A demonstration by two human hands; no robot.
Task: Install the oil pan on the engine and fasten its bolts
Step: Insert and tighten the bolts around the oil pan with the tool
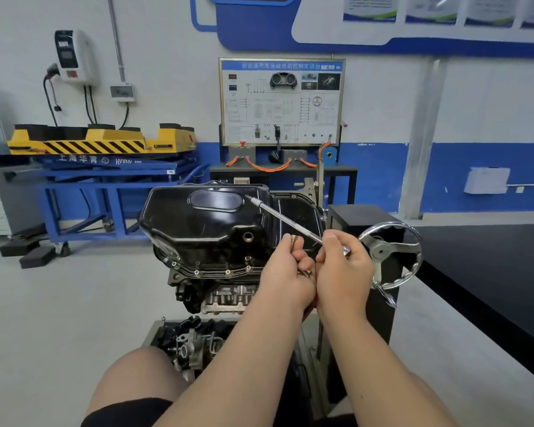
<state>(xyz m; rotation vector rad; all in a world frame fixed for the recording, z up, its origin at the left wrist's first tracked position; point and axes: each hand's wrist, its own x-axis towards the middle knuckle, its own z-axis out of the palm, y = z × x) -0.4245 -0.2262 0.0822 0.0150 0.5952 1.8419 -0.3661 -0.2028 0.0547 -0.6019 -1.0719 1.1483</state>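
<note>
Although the engine (222, 291) sits on its stand below and beyond the fingers, with the black oil pan (207, 220) already seated on top of it just past the fingertips, the fastening looks only partly done. The left hand (285, 272) and right hand (342, 266) hang close together in front of the pan's near right corner, touching or nearly so. The right fingers are wrapped round the handle end of a long slim driver (284, 215), whose shaft slants up and away from them across the pan's top. Along the flange to the left of the left fingers, several flange bolts (228, 272) appear to sit in their holes; whether they are tight cannot be told. The left fingers are curled round a few loose bolts (305, 272) in the palm, and one raised bolt (294, 240) stands pinched at their tips. Judging from this, the pan is placed, some bolts are started, and the rest must yet be set and driven home
</note>
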